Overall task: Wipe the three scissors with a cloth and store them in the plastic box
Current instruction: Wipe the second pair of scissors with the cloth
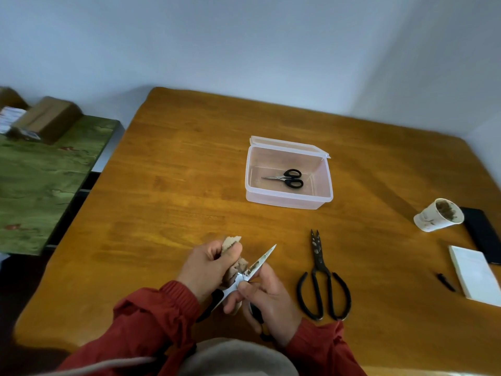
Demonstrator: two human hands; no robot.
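Single head-worn view looks forward and down, close over the wooden table [173, 185]

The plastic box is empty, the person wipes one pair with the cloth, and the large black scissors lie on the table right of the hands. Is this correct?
No: the head view shows small black-handled scissors lying in the plastic box. The rest holds: the left hand presses the cloth on the pair in the right hand, and the large black scissors lie on the table.
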